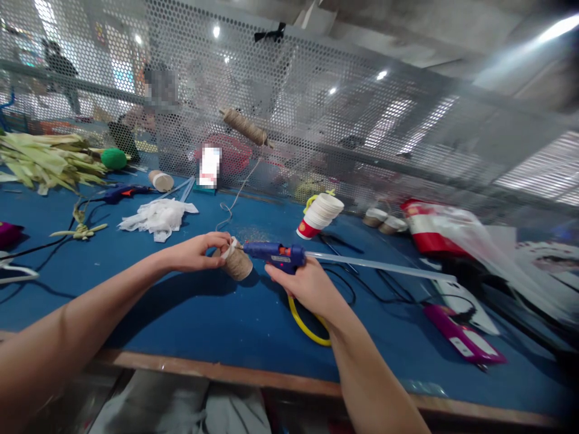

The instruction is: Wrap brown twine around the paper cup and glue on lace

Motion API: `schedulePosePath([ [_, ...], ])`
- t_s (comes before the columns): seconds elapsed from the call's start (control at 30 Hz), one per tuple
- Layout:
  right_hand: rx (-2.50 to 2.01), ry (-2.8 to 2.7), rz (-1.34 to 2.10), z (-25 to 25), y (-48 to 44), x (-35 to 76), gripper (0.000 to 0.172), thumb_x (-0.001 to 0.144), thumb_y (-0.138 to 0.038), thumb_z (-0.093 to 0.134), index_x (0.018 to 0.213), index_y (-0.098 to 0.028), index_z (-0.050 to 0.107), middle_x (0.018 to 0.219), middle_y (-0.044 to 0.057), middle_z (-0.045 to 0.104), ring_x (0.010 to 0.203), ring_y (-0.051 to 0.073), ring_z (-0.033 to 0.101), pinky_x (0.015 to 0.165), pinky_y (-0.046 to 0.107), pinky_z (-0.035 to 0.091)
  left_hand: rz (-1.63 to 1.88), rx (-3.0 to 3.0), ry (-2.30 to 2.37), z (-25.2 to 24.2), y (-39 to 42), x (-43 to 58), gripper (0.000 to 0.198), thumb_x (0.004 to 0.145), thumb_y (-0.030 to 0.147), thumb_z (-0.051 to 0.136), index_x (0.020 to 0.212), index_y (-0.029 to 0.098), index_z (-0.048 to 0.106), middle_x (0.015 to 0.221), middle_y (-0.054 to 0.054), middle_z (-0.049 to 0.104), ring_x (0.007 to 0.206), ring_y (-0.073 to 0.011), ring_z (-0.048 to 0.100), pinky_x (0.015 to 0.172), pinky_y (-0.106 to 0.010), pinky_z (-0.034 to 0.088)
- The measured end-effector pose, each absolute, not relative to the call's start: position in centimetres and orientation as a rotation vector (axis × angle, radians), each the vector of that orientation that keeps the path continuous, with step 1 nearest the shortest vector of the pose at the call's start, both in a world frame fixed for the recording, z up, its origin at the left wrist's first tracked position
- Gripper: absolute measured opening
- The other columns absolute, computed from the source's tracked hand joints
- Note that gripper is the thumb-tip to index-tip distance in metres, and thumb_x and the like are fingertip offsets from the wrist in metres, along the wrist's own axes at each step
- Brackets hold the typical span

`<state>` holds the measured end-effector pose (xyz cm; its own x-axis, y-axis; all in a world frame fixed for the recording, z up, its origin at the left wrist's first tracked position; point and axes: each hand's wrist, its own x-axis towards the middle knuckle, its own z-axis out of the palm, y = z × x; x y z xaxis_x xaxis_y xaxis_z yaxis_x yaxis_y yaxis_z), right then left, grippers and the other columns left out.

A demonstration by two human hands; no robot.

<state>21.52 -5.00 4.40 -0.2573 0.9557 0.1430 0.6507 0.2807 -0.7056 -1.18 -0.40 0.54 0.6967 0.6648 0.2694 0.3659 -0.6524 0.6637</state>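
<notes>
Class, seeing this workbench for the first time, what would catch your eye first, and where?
Near the middle, the blue glue gun in the right hand stands out, pointed at the twine-wrapped roll in the left hand. Next come the green ball beside pale husks toward the left, and the purple power strip at lower right.
</notes>
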Motion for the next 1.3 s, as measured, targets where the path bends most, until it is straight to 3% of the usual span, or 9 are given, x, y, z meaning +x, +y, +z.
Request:
schedulePosePath([
  [0.3, -1.358, -2.079, 0.675, 4.5, -5.8, 21.2, 0.014, 0.072, -0.026, 0.051, 0.060, -0.018, 0.052, 0.039, -0.005, 0.042, 0.042, 0.009, 0.040, 0.044, 0.022, 0.035, 0.651, 2.335, 0.820, 0.9, -0.6, -1.0, 0.017, 0.077, 0.029, 0.044, 0.070, 0.013, 0.047, 0.111, -0.012, 0.050, 0.110, -0.0213, 0.043, 0.092, -0.033, 0.033],
  [0.77, -1.433, -2.014, 0.661, 4.1, -4.4, 21.7, 0.022, 0.071, -0.032, 0.051, 0.055, -0.017, 0.051, 0.039, -0.003, 0.046, 0.036, 0.010, 0.042, 0.043, 0.024, 0.037, 0.660, 2.311, 0.815, 0.5, -0.5, -1.1, 0.012, 0.074, 0.025, 0.047, 0.075, 0.013, 0.047, 0.118, -0.014, 0.045, 0.114, -0.0222, 0.041, 0.096, -0.034, 0.031],
  [1.07, -1.364, -2.078, 0.637, 4.4, -5.4, 21.4, 0.015, 0.071, -0.027, 0.051, 0.060, -0.018, 0.055, 0.045, -0.003, 0.049, 0.048, 0.012, 0.046, 0.050, 0.024, 0.038, 0.672, 2.317, 0.778, 1.2, -0.8, -0.9, 0.015, 0.077, 0.025, 0.044, 0.068, 0.013, 0.046, 0.108, -0.012, 0.053, 0.103, -0.0202, 0.047, 0.090, -0.033, 0.035],
  [1.3, -1.327, -2.074, 0.658, 4.4, -5.4, 21.4, 0.014, 0.070, -0.027, 0.053, 0.061, -0.017, 0.055, 0.047, -0.003, 0.050, 0.048, 0.011, 0.046, 0.049, 0.023, 0.038, 0.667, 2.323, 0.769, 0.9, -0.6, -1.0, 0.014, 0.077, 0.025, 0.045, 0.071, 0.013, 0.046, 0.111, -0.011, 0.050, 0.107, -0.0194, 0.044, 0.092, -0.032, 0.033],
])
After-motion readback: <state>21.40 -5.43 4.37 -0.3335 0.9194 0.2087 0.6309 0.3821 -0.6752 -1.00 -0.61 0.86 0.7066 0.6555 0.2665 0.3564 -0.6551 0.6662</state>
